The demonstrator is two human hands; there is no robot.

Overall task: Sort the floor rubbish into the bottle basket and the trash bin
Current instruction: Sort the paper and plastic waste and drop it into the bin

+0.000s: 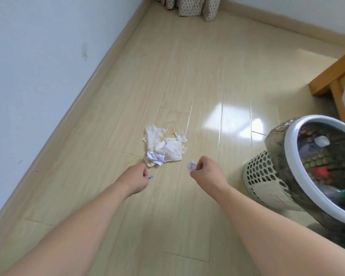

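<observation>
A pile of crumpled white tissues (pixel 164 145) lies on the wooden floor, with a small crumpled paper ball (pixel 156 156) at its near edge. My right hand (pixel 206 172) pinches a small crumpled paper scrap (pixel 192 166) just right of the pile. My left hand (pixel 136 180) hovers in front of the pile with curled fingers around a small blue thing (pixel 150 177). At the right stands the trash bin (pixel 291 156) with a white rim and dark liner, holding rubbish. A white perforated basket (pixel 261 168) sits beside it, partly hidden by the bin.
A white wall (pixel 38 66) and its skirting run along the left. Patterned curtain hems (pixel 191 6) hang at the far corner. A wooden furniture leg (pixel 335 84) stands at the right, behind the bin. Bare floor stretches between the pile and the curtains.
</observation>
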